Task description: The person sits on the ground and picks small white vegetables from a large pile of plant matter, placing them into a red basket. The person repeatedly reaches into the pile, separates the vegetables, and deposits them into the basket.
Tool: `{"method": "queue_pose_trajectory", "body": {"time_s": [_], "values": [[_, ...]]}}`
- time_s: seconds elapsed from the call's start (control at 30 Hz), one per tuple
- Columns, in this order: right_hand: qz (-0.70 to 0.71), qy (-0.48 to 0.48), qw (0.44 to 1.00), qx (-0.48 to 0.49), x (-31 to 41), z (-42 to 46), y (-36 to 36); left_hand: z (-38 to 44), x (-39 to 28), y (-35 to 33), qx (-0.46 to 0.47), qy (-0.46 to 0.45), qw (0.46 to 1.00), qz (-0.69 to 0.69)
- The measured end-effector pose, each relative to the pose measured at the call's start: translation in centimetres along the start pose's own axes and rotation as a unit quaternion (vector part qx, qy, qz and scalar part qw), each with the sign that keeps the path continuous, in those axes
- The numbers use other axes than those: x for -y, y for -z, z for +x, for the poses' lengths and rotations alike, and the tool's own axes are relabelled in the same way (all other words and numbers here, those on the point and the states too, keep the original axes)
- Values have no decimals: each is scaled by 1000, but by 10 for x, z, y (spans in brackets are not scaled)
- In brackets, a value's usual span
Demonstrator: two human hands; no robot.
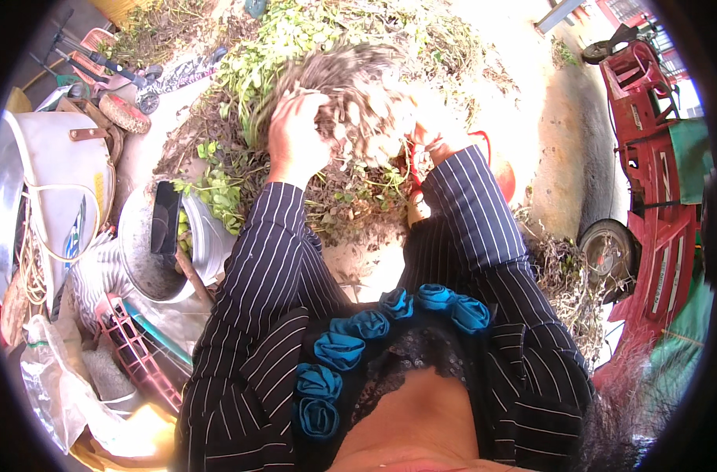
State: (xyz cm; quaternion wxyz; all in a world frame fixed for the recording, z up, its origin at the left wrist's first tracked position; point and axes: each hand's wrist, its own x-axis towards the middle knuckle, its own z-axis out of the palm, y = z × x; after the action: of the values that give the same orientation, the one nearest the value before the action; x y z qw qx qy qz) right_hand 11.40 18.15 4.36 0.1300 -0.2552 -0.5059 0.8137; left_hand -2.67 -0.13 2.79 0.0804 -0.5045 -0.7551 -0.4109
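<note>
My left hand (299, 133) grips a bunch of uprooted plants (358, 112), with dry, brownish roots and pale lumps that look like peanut pods. The bunch is blurred. To its right, my right hand (438, 141) is at the bunch's edge, its fingers curled and partly washed out by glare, so what they hold is unclear. Beside and partly behind the right wrist shows a red container (503, 171). Beneath and beyond the hands spreads a heap of leafy green and withered plants (264, 59).
A metal bucket (217, 236) at the left has a dark phone (165, 218) at its mouth. Beyond it are a large metal pot (63, 147) and a folded kick scooter (122, 74). A pink plastic crate (140, 354) lies nearer. A red cargo tricycle (647, 159) stands at the right.
</note>
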Motion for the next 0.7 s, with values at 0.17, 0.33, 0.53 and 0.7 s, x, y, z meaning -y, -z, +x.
{"method": "queue_pose_trajectory", "body": {"time_s": [0.17,0.33,0.53,0.7], "values": [[120,45,991,40,13,-37,-14,-16,8,4,4,181,983,-18],[53,92,994,16,5,-70,-55,-32,-5,12,133,208,966,-77],[-170,188,967,-32,-40,-53,-47,-55,-27,31,118,115,986,27],[-155,158,974,40,-53,-40,-40,-64,-11,38,50,56,984,-165]]}}
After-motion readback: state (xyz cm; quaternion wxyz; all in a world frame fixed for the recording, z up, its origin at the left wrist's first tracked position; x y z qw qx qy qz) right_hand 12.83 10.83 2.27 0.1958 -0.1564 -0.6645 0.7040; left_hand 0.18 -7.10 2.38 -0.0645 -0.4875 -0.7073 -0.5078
